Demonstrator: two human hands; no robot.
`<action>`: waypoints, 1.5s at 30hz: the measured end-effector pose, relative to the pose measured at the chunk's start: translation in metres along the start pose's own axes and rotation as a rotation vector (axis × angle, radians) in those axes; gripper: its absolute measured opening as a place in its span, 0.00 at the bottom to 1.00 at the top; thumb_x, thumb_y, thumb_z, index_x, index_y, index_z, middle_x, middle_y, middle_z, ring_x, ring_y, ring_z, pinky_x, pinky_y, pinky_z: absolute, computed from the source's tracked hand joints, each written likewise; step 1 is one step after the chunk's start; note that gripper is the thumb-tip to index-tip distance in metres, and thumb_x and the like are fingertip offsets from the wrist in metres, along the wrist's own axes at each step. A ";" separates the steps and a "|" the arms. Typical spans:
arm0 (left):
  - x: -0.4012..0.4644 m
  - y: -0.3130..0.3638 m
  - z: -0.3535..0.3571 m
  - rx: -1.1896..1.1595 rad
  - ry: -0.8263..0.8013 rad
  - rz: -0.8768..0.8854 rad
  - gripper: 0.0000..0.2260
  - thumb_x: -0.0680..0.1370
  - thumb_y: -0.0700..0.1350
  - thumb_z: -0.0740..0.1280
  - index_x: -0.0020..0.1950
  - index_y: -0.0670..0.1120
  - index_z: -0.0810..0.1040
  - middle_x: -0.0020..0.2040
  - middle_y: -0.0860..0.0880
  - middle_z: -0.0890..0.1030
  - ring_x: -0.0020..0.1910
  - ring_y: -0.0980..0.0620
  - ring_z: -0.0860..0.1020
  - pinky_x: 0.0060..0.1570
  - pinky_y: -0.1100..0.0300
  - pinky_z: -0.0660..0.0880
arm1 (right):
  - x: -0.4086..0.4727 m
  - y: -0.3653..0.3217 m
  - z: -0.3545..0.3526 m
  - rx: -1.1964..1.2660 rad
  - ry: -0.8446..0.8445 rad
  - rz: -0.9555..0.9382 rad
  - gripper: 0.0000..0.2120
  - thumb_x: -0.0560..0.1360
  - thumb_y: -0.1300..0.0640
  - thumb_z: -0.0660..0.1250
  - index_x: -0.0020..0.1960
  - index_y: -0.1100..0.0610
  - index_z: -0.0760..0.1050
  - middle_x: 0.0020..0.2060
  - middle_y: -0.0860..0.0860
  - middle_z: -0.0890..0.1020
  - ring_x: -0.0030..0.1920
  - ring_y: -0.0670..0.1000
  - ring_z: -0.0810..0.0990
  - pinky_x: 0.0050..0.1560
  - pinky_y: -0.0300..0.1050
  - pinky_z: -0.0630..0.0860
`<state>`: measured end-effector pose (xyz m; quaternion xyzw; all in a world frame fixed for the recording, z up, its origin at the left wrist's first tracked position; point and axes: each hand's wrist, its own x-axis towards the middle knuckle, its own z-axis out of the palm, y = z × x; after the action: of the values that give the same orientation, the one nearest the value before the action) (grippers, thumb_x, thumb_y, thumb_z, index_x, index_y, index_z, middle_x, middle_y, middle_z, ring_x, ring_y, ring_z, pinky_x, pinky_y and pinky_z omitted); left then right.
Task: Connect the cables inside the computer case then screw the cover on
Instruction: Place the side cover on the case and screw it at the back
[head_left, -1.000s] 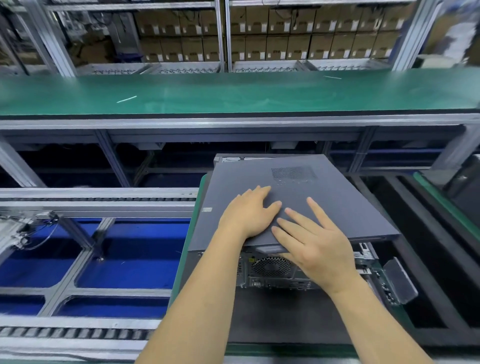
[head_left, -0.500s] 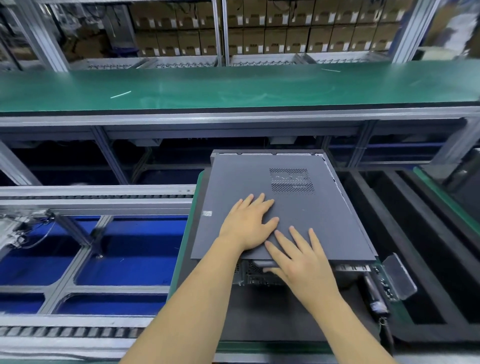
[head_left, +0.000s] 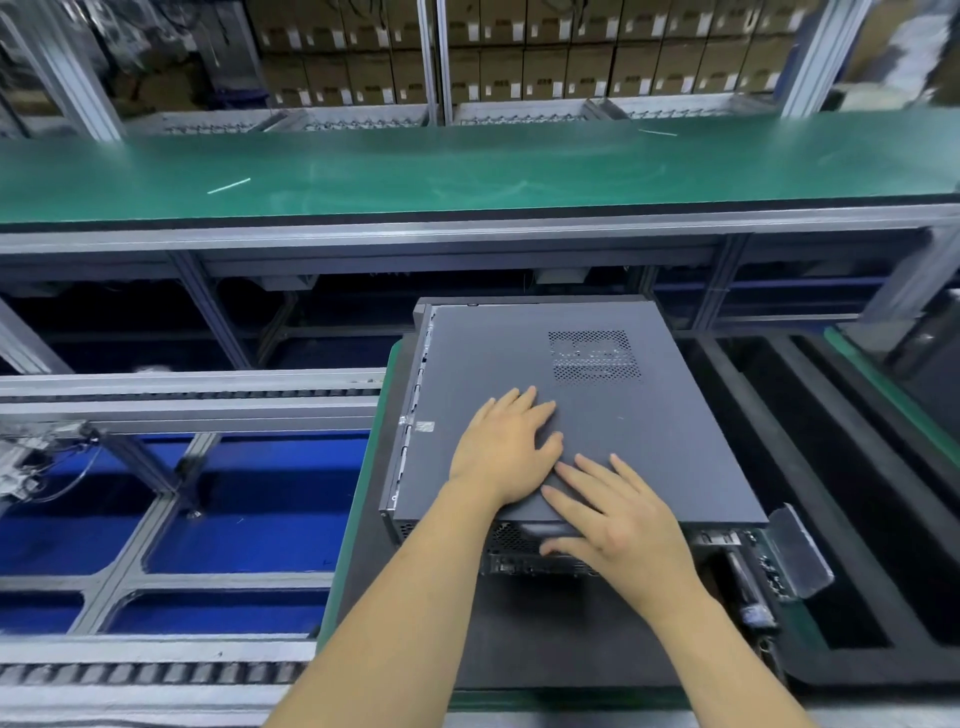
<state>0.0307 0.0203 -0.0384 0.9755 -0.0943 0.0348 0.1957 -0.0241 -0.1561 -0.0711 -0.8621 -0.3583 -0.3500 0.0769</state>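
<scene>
Both hands lie flat, fingers straight, on the cover (head_left: 597, 415) atop the case (head_left: 402, 467): left hand (head_left: 506, 449) central, right hand (head_left: 610, 514) nearer its near edge; cover runs lengthwise away from them.

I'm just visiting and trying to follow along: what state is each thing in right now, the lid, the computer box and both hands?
cover: lying flat on top of the case, near edge overhanging the rear panel; no screws visible.
computer case: lying on its side on the dark mat, top closed over by the cover.
left hand: fingers straight, palm pressing on the cover.
right hand: fingers spread flat on the cover's near edge.
</scene>
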 end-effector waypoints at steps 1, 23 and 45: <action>0.002 -0.001 0.002 0.024 0.002 0.002 0.23 0.82 0.56 0.56 0.78 0.54 0.64 0.80 0.51 0.60 0.79 0.52 0.54 0.78 0.54 0.48 | 0.000 0.000 0.001 0.017 -0.009 0.011 0.28 0.57 0.42 0.84 0.51 0.56 0.87 0.54 0.55 0.86 0.54 0.57 0.86 0.55 0.63 0.81; -0.013 -0.009 0.004 0.102 -0.006 -0.113 0.25 0.82 0.59 0.51 0.79 0.56 0.58 0.81 0.52 0.54 0.80 0.50 0.50 0.78 0.50 0.46 | 0.003 -0.008 -0.005 0.048 -0.124 -0.008 0.24 0.61 0.47 0.85 0.54 0.55 0.86 0.55 0.52 0.86 0.56 0.57 0.85 0.55 0.58 0.82; 0.021 -0.033 -0.010 0.181 -0.073 -0.173 0.28 0.80 0.64 0.49 0.80 0.60 0.54 0.81 0.49 0.53 0.80 0.46 0.48 0.77 0.49 0.46 | 0.083 0.112 0.040 -0.030 -0.828 0.641 0.35 0.80 0.31 0.40 0.82 0.45 0.48 0.81 0.58 0.48 0.81 0.60 0.46 0.79 0.57 0.44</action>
<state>0.0579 0.0507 -0.0392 0.9943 -0.0135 -0.0091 0.1057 0.1144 -0.1759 -0.0327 -0.9956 -0.0720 0.0563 0.0196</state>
